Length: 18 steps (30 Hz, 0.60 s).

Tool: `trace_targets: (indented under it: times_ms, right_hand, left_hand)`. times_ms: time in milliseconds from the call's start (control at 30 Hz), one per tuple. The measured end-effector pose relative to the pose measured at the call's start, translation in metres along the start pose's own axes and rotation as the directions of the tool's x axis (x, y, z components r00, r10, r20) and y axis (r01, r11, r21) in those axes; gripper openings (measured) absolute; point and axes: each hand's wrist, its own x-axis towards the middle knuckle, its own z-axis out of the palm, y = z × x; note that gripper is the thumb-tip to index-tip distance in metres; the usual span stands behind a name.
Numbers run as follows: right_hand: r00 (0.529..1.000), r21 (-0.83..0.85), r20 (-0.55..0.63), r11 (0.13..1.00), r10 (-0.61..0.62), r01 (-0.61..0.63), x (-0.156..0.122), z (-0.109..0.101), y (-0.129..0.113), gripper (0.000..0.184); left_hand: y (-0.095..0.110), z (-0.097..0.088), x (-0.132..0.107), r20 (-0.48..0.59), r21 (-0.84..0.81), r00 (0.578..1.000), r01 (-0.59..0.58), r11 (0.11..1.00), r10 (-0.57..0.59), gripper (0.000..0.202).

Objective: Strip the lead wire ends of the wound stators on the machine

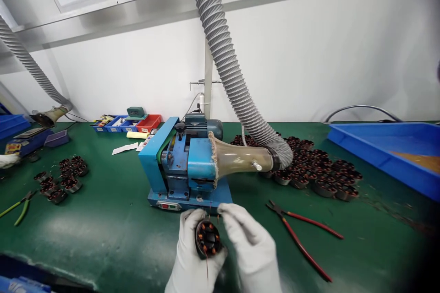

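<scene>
My left hand [190, 256], in a white glove, is wrapped round a motor stator [207, 238], a dark ring with copper windings and thin wire ends sticking out. The ring's open face is turned toward me. My right hand [252, 242], gloved too, is just right of the stator with thumb and forefinger pinched together beside its upper wire ends. Whether a wire is between those fingertips is too small to make out. Behind both hands stands a blue belt-driven machine [185, 165]. Red-handled pliers [302, 238] lie with handles spread, right of my right hand.
A grey ribbed hose [227, 50] drops to the machine's funnel [242, 158]. Many stators [319, 169] are massed at right before a blue tray [388, 155]. More stators [68, 174] and green-handled pliers [20, 208] lie at left, near another person's gloved hand [8, 160].
</scene>
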Motion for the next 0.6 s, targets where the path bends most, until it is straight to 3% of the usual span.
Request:
trace_targets:
  times_ms: [67,100,267,400,600]
  right_hand:
    - [0.979,-0.221,0.149,0.961,-0.136,0.167,-0.008,0.006,0.009,0.023]
    - [0.973,-0.283,0.182,0.94,-0.142,0.19,-0.009,0.01,0.013,0.025]
    - [0.978,-0.336,0.196,0.942,0.071,-0.001,0.009,0.028,0.028,0.034]
    - [0.983,-0.303,0.179,0.953,0.033,0.023,0.028,0.034,0.036,0.033]
    - [0.986,-0.292,0.166,0.956,0.029,0.021,0.033,0.034,0.04,0.034]
  left_hand:
    - [-0.006,0.005,0.009,0.001,0.002,0.995,0.103,0.995,-0.103,0.037]
    - [-0.009,0.008,0.014,-0.002,-0.001,0.988,0.152,0.988,-0.152,0.034]
    - [-0.018,0.029,0.04,-0.02,-0.09,0.942,0.331,0.939,-0.334,0.034]
    - [-0.019,0.038,0.056,-0.004,-0.148,0.948,0.313,0.938,-0.317,0.036]
    - [-0.022,0.039,0.063,0.018,-0.116,0.961,0.276,0.954,-0.276,0.032]
